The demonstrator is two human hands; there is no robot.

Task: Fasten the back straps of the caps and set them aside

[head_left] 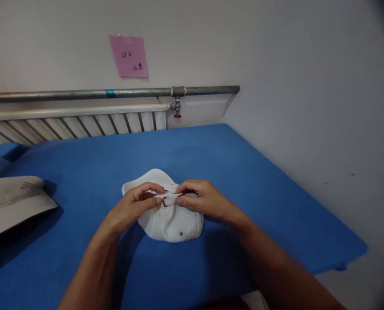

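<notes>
A white baseball cap [169, 224] lies on the blue-covered table [192, 148], its brim pointing away to the upper left and its back strap facing me. The cap's strap [170, 201] runs through a small dark metal buckle [164, 202]. My left hand [135, 202] pinches the strap by the buckle between thumb and fingers. On the other side, my right hand [204, 198] grips the strap near its right end, thumb below and fingers above. The fingers partly hide the strap's ends and the cap's opening.
At the left edge rests a large off-white item [14, 202], partly cut off. A radiator [98, 125] and a metal pipe [72, 95] with a red-handled valve [177, 113] run along the back wall. A pink paper note [129, 57] hangs above. A wall borders the right side.
</notes>
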